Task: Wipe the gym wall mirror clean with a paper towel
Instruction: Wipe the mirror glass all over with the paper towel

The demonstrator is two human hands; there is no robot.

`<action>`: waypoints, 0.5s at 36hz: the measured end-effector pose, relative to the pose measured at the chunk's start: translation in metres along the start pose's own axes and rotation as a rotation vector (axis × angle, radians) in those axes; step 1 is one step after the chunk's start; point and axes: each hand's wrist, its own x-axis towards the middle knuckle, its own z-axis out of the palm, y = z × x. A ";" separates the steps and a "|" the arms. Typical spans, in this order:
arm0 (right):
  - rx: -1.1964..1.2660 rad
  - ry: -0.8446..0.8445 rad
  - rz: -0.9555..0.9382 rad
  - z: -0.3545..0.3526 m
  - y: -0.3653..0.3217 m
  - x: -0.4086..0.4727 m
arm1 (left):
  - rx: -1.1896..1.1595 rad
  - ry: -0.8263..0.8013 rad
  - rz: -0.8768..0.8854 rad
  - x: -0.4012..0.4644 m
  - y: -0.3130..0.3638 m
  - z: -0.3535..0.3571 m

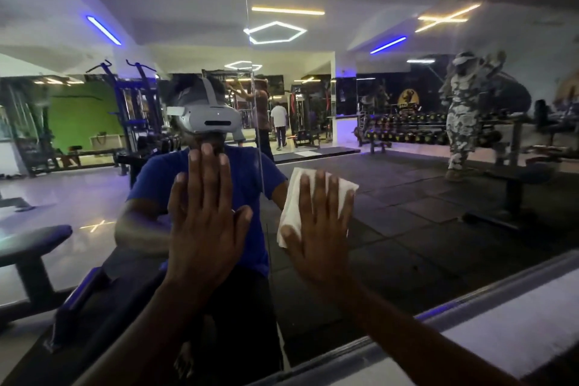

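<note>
Both hands flat: left [203, 222] bare on mirror [438, 213], right [319, 229] presses paper towel [293, 197], long axis upright.

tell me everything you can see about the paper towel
The paper towel is white, soft-looking and crumpled into a loose, uneven pad with folded edges. It lies flat against the mirror, pinned there by the right hand, whose straight, spread fingers press over it. Towel shows above the fingertips and out past the thumb side; the rest is hidden under the palm. The left hand lies on the glass beside it, not touching it.
</note>
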 end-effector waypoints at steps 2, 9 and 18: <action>-0.008 0.026 -0.004 -0.008 0.025 0.031 | 0.015 0.005 -0.007 0.002 -0.001 -0.004; 0.017 0.316 0.473 -0.042 0.070 0.199 | -0.104 0.086 -0.045 0.034 0.004 -0.019; 0.211 0.254 0.913 -0.011 0.014 0.129 | 0.033 0.047 0.053 0.040 -0.009 -0.005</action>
